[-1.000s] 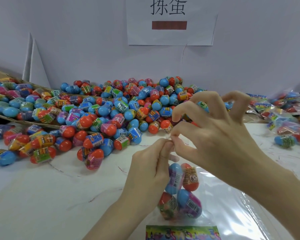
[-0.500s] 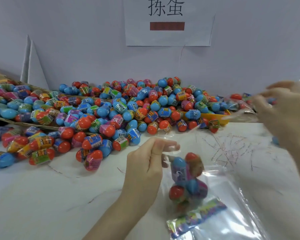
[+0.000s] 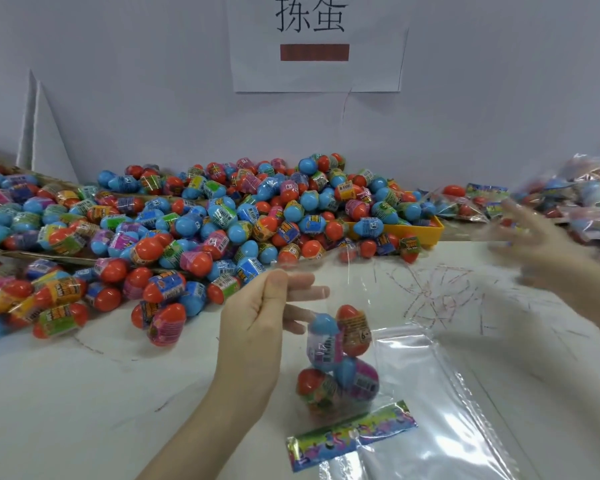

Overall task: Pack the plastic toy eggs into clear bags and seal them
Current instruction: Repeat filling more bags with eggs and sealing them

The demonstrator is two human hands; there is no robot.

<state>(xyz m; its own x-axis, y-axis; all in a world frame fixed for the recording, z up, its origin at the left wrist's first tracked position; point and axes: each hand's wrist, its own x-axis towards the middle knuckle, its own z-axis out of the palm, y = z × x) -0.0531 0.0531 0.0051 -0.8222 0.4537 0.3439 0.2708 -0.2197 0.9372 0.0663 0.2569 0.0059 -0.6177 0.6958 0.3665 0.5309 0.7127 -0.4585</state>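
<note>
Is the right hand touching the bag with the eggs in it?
Apart. Head view: the right hand is off to the right, blurred, with bare table between it and the bag.

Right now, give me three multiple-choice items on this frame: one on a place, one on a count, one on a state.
1. Where does the yellow tray sit?
A. at the right edge of the loose egg pile
B. under the left hand
C. on the wall sign

2. How many eggs show in the held bag?
A. one
B. four
C. nine

3. What is the left hand doing?
A. lying flat on the table
B. pinching the bag's top
C. holding a loose egg

Answers:
1. A, its yellow corner juts out beside the pile.
2. B, two upper and two lower eggs.
3. B, thumb and finger meet on the clear film; the right hand is blurred, off to the right.
</note>
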